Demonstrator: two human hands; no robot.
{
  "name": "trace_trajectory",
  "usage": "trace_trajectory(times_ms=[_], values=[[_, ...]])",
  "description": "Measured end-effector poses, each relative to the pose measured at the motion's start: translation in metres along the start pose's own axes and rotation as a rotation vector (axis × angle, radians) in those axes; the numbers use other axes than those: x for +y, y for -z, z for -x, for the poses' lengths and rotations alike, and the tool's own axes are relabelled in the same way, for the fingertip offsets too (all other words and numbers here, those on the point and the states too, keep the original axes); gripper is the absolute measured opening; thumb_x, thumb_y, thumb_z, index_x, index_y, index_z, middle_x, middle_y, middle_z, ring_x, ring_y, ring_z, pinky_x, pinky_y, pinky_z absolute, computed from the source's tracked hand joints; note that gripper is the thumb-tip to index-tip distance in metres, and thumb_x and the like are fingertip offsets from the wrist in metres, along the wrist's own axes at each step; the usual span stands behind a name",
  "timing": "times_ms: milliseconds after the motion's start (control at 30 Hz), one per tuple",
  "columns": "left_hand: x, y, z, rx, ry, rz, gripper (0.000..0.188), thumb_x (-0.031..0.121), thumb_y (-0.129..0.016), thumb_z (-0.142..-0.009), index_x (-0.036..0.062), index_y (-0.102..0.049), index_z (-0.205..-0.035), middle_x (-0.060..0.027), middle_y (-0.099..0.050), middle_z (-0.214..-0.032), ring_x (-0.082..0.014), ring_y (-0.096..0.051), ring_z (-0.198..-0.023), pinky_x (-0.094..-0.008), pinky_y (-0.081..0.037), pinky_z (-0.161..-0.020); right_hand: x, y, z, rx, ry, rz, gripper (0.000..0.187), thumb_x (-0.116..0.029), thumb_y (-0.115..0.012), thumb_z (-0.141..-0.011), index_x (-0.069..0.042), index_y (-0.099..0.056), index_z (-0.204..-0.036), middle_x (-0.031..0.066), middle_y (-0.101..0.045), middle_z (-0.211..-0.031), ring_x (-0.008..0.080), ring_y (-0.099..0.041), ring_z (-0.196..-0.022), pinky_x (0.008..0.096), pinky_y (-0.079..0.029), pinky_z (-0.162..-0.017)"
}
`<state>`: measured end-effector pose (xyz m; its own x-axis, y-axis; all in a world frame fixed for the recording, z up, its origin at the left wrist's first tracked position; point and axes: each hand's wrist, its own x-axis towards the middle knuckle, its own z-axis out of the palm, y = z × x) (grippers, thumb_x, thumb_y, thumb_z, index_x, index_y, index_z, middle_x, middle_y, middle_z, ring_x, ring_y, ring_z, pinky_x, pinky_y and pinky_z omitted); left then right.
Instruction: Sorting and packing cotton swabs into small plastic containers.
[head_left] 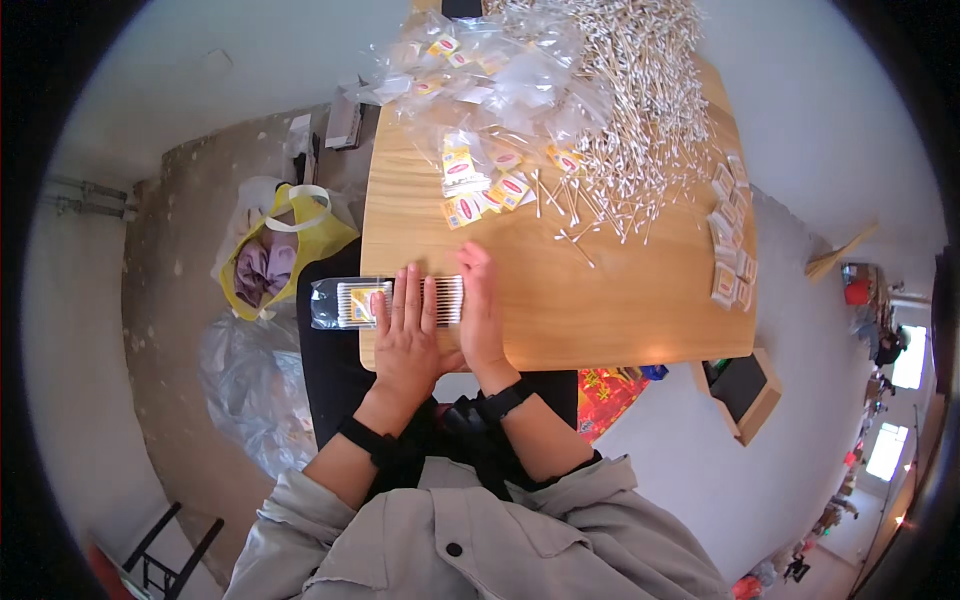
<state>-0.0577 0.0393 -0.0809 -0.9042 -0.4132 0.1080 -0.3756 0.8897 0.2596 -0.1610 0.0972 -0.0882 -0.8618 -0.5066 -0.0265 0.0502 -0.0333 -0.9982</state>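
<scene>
A row of cotton swabs (447, 299) lies side by side at the near left edge of the table. Its left part sits in a clear plastic bag (324, 304) that reaches past the table edge, with a small yellow-and-white card (366, 305) inside. My left hand (405, 335) rests flat over the swabs, fingers stretched out, hiding the middle of the row. Against the right ends of the swabs stands my right hand (482, 315), on its edge with fingers extended. Its fingertips are slightly blurred.
A large heap of loose cotton swabs (645, 110) covers the far right of the wooden table (600, 310). Clear bags (520, 70) and yellow-and-white cards (465, 210) lie far left. Small white packs (727, 235) line the right edge. A yellow bag (290, 240) stands left of the table.
</scene>
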Motion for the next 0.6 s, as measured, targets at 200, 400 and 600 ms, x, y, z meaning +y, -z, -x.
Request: trace_trajectory(times_ms=[200, 400, 600], values=[[-0.001, 0.002, 0.002, -0.047, 0.046, 0.044, 0.115, 0.062, -0.071, -0.063, -0.0027, -0.025, -0.146, -0.0223, -0.02, -0.155, -0.0346, -0.017, -0.146, -0.0568, -0.011, -0.115, -0.01, 0.013, -0.006, 0.037, 0.186, 0.661, 0.04, 0.0, -0.053, -0.087, 0.002, -0.047, -0.127, 0.0213, -0.048, -0.119, 0.0363, -0.046, -0.115, 0.043, -0.037, -0.101], [0.002, 0.006, 0.002, -0.143, 0.075, 0.015, 0.108, 0.064, -0.064, -0.068, -0.0017, -0.029, -0.146, -0.0205, -0.02, -0.156, -0.0305, -0.014, -0.147, -0.0571, -0.005, -0.115, 0.003, -0.002, -0.007, -0.012, 0.379, 0.949, 0.043, -0.004, -0.055, -0.085, 0.0, -0.048, -0.127, 0.0211, -0.045, -0.123, 0.0387, -0.044, -0.116, 0.0468, -0.037, -0.099], [0.003, 0.003, 0.003, -0.156, 0.091, 0.022, 0.106, 0.063, -0.065, -0.069, -0.0019, -0.03, -0.146, -0.0199, -0.019, -0.156, -0.03, -0.014, -0.147, -0.0561, -0.004, -0.116, -0.004, -0.005, -0.011, -0.014, 0.365, 1.001, 0.044, -0.006, -0.055, -0.084, 0.0, -0.048, -0.127, 0.02, -0.045, -0.123, 0.0378, -0.04, -0.121, 0.0502, -0.031, -0.104]])
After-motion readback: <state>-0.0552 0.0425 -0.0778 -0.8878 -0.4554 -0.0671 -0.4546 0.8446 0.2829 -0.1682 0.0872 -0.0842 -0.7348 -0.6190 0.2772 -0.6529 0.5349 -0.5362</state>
